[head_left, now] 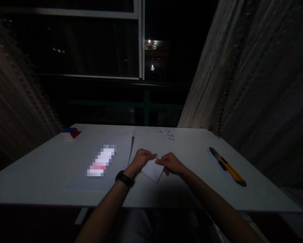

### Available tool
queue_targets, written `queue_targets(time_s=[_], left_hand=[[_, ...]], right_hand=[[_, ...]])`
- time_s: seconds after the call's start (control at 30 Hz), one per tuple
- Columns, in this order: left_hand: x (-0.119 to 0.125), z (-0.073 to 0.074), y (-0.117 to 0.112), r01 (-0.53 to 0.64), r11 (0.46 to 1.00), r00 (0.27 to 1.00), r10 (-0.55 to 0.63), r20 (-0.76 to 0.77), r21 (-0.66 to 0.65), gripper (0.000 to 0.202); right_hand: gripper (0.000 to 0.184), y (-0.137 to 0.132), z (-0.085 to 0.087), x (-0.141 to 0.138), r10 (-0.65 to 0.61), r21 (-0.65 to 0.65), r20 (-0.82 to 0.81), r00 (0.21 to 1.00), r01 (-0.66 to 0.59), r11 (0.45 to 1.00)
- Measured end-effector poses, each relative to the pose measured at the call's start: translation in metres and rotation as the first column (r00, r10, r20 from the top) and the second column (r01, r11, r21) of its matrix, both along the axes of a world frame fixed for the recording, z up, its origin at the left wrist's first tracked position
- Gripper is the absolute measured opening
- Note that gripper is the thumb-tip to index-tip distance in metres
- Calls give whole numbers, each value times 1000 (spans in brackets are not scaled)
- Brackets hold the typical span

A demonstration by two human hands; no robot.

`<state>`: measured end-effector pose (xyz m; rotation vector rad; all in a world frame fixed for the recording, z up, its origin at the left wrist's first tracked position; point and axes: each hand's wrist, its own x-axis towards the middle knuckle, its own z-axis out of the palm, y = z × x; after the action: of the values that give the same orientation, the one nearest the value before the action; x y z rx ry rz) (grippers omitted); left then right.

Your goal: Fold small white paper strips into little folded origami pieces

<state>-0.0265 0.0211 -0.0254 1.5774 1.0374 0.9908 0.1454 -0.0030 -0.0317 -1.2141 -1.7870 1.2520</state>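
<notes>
A small white piece of paper [153,170] lies on the white table [192,189] between both hands. My left hand [140,159], with a black watch on its wrist, is closed and pinches the paper's top edge. My right hand [170,163] is closed too, pinching the same edge from the right. The fingertips of both hands nearly meet above the paper.
A large white sheet [116,148] with a blurred-out patch lies to the left. A yellow and black utility knife [228,166] rests at the right. A small red, blue and white block [70,132] sits at the far left corner. Tiny paper scraps [168,135] lie beyond. Curtains flank a dark window.
</notes>
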Motion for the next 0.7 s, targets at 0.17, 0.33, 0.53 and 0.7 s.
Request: queue_targets(time_s=[0.17, 0.33, 0.53, 0.7], left_hand=[[-1, 1, 0, -23, 998, 997, 28, 69, -66, 37], [-2, 2, -1, -23, 997, 993, 31, 109, -75, 38], [-6, 1, -1, -85, 996, 991, 86, 106, -12, 44], [2, 0, -5, -17, 991, 996, 29, -88, 132, 49]], right_hand=[[44, 0, 1, 0, 35, 32, -24, 999, -34, 999], [44, 4, 0, 7, -17, 83, -11, 1000, 18, 996], [48, 10, 4, 15, -184, 150, -143, 972, 205, 967], [32, 8, 3, 5, -42, 182, -218, 975, 83, 980]])
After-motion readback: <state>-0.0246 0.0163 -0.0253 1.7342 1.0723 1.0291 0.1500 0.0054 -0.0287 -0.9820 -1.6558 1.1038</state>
